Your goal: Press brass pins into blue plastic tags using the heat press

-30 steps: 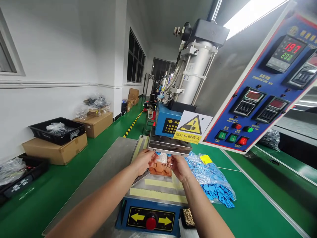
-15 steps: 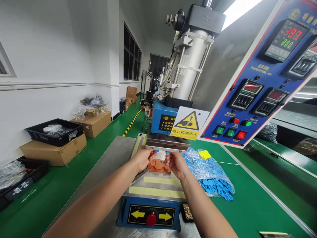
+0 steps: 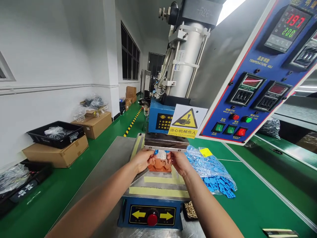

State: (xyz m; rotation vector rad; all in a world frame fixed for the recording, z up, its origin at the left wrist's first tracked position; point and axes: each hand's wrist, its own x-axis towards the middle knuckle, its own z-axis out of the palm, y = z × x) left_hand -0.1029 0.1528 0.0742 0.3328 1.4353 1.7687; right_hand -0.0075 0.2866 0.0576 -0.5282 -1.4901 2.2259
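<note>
My left hand [image 3: 143,159] is closed at the left side of the press, under its metal head [image 3: 165,142]. A small blue plastic piece [image 3: 156,152] shows at its fingertips. My right hand [image 3: 180,162] mirrors it on the right, fingers pinched at another bit of blue just below the head; most of that piece is hidden. Between the hands is a whitish block [image 3: 162,154], above an orange-brown fixture [image 3: 159,166] with a notched top. The fixture sits on the press bed, which carries strips of yellow tape [image 3: 158,191].
A clear bag of blue plastic parts [image 3: 219,178] lies right of the press. Near my right forearm is a black tray of small brass-coloured pieces [image 3: 190,211]. A red button [image 3: 152,219] is on the press front. The control box [image 3: 247,82] slants overhead at right.
My view has shifted a little. Both hands stay under the press head with fingers pinched, and more of the orange-brown fixture's notched top shows between them.
</note>
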